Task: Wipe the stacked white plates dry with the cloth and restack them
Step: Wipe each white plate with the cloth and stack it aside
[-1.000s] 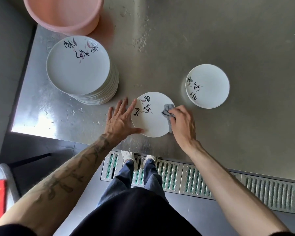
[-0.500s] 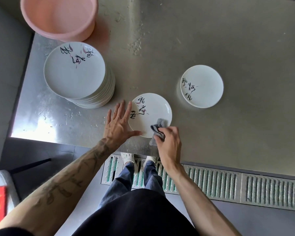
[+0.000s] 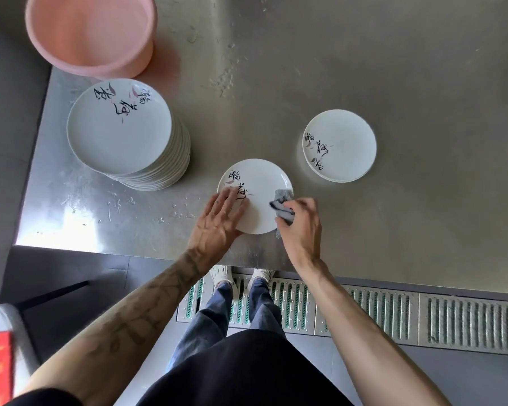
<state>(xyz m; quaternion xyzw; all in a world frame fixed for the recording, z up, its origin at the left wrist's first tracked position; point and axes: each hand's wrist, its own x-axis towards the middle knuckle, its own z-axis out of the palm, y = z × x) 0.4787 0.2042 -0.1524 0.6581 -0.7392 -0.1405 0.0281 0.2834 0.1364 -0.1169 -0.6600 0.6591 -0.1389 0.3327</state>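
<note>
**Drying a plate at the steel desk**

I am standing at a steel desk (image 3: pixel 364 68), wiping a single white plate (image 3: pixel 261 183) that is lying flat near the desk's front edge. My left grip (image 3: pixel 217 221) is lying released, fingers straight, pressing down on the plate's left side and covering part of its black brush lettering. My right grip (image 3: pixel 301 227) is curling round a bunched grey cloth (image 3: pixel 283 197), holding it against the plate's right rim. A tall stack of plates (image 3: pixel 121 127) is sitting well apart to the left, by the desk's left edge, just on my side of a pink basin (image 3: pixel 91 30). A short pile of plates (image 3: pixel 343 145) is sitting to the right of the one under my cloth, near it but not touching. Below the desk's edge, my shoes (image 3: pixel 223 275) are standing on a slotted floor grate (image 3: pixel 467 320).
</note>
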